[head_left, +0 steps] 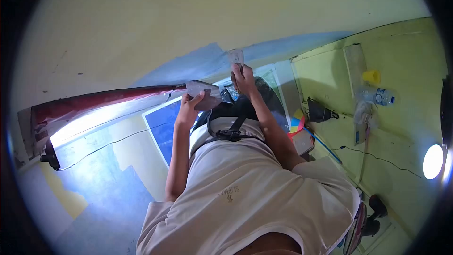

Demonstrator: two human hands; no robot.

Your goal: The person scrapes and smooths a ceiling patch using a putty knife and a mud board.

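Observation:
My left hand (189,108) pinches a flat grey plate (205,93), thumb on top, in front of my waist. To its right and a little higher, my right hand (243,79) is wrapped round the handle of a small scraper-like tool. The tool's pale, wide blade (235,56) points up toward the wall (155,28), over the edge of a blue patch (203,61). Whether the blade touches the wall cannot be told. The plate and the tool are apart.
A red strip (104,105) with a bright light beneath runs along the left. At the right are a yellow cup (371,76), a plastic bottle (383,97), a black cap-like item (320,110), a hanging cable (377,157) and a round lamp (432,161).

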